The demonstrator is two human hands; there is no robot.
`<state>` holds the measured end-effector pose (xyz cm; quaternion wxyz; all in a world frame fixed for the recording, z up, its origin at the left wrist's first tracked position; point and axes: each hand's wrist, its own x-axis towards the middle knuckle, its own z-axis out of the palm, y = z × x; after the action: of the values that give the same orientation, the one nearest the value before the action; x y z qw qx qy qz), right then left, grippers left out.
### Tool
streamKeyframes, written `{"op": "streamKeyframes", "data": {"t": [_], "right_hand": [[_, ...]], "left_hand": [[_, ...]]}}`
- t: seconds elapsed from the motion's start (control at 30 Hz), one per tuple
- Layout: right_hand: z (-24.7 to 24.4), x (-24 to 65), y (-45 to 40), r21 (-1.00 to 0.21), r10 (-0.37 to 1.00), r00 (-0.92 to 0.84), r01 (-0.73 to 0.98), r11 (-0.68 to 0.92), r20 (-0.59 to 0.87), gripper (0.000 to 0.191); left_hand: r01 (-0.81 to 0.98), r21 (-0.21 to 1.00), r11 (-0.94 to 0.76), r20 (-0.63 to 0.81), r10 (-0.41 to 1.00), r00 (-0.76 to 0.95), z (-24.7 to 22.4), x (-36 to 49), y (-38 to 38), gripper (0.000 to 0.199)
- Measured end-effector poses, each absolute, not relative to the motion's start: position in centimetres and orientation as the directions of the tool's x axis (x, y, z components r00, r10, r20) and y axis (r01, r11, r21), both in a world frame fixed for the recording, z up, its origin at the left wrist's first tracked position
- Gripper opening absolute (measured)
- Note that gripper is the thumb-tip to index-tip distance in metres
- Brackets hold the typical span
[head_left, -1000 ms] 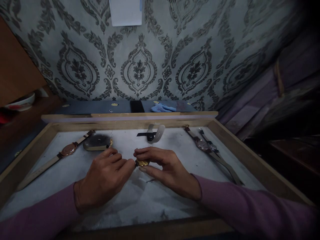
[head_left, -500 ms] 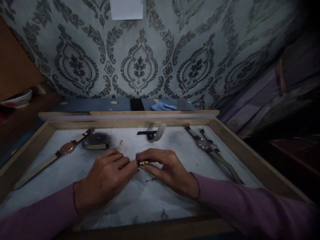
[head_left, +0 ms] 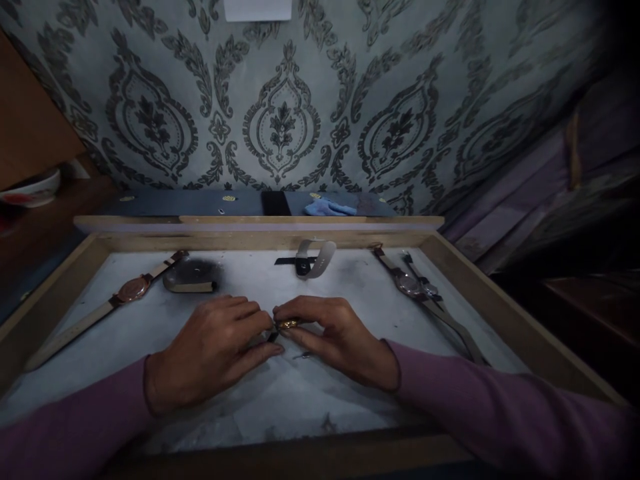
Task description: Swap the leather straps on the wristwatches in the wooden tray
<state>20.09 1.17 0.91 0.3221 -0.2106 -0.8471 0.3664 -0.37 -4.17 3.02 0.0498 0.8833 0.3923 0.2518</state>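
Note:
Between the thumb and fingers of my right hand (head_left: 337, 333) is a small shiny gold watch case (head_left: 289, 324), held edge-on over the white tray floor. My left hand (head_left: 220, 350) meets it from the left, its fingers curled and closed. A small dark piece (head_left: 273, 337) shows between that thumb and forefinger; its kind is hidden by the grip. Just below the right fingertips lies a thin metal bit (head_left: 302, 355). Behind the hands stands a looped grey strap (head_left: 320, 260) with a small black watch body (head_left: 303, 266).
A wooden-rimmed tray (head_left: 270, 239) surrounds the work. Left lies a rose-gold watch (head_left: 134, 289) beside a dark rounded case (head_left: 193, 277); right lie two watches, one silver-faced (head_left: 407, 283). Beyond the rim are a black flat object (head_left: 276, 203) and a blue cloth (head_left: 330, 207).
The left thumb has slid forward and apart from the forefinger, showing the dark piece. A gold tip that stuck up behind the left hand is out of sight. The right hand stays nearly still.

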Motion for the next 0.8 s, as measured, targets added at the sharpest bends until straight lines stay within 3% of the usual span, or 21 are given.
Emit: {"op": "streamKeyframes", "data": {"t": [0.17, 0.37, 0.53, 0.8], "right_hand": [[0.96, 20.21, 1.16, -0.768, 0.601, -0.715, 0.14, 0.625, 0.358, 0.014], [1.29, 20.25, 0.97, -0.823, 0.618, -0.725, 0.125, 0.554, 0.306, 0.009], [1.59, 20.09, 0.78, -0.837, 0.599, -0.753, 0.121, 0.534, 0.273, 0.006], [1.12, 20.08, 0.79, -0.862, 0.525, -0.815, 0.063, 0.503, 0.247, 0.005]], "left_hand": [[0.586, 0.554, -0.592, 0.373, 0.805, 0.461, 2.76, -0.54, -3.82, 0.017], [0.513, 0.627, -0.586, 0.355, 0.802, 0.481, 2.9, -0.61, -3.48, 0.017], [0.499, 0.613, -0.612, 0.357, 0.779, 0.516, 2.92, -0.66, -3.48, 0.016], [0.531, 0.428, -0.731, 0.306, 0.67, 0.676, 3.32, -1.06, -3.56, 0.022]]}}
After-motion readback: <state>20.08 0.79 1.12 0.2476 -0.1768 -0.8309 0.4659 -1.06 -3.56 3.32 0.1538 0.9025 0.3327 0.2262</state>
